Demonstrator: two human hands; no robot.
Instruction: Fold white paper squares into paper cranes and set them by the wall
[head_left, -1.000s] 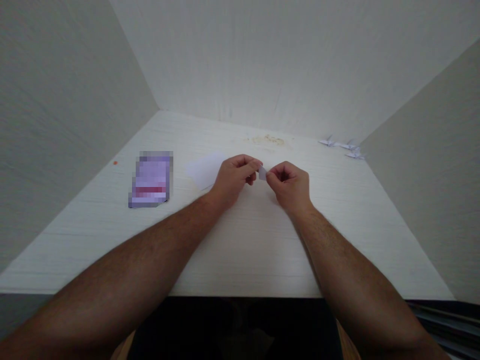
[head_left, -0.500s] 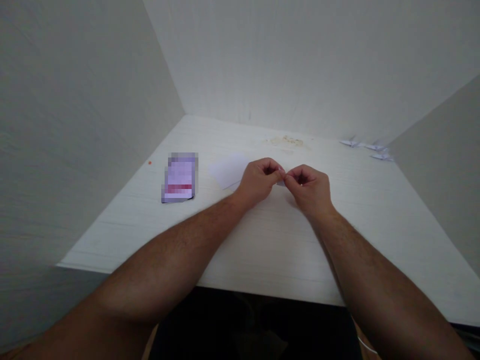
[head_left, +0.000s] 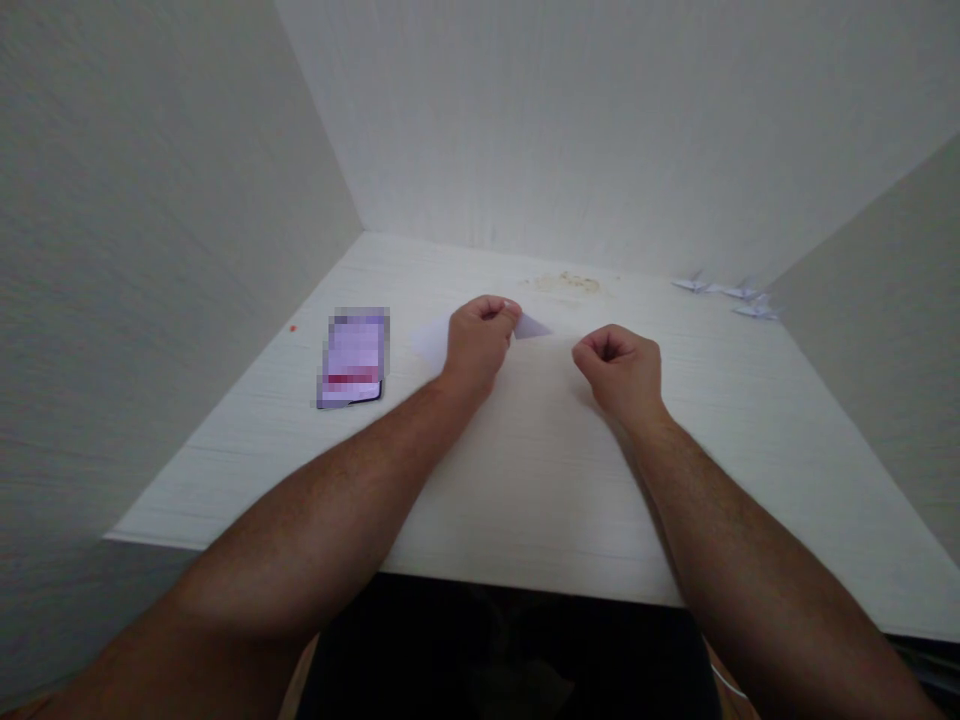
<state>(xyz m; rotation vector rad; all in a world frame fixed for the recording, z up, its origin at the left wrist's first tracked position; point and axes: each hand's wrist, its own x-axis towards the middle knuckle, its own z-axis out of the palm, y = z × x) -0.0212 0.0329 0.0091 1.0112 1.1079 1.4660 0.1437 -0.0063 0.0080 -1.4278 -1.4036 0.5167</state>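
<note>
Left hand, mid-frame, pinches a pointed paper piece; right hand, pressed together, sits apart; one-sided support could let the piece twist.

A white table bears an orange speck, a phone and a paper sheet left, a stain far centre, folded papers far right.

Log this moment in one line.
left hand: pinching paper piece | right hand: curled, apart from it | table: phone and white sheet at left, folded paper figures back right
</note>
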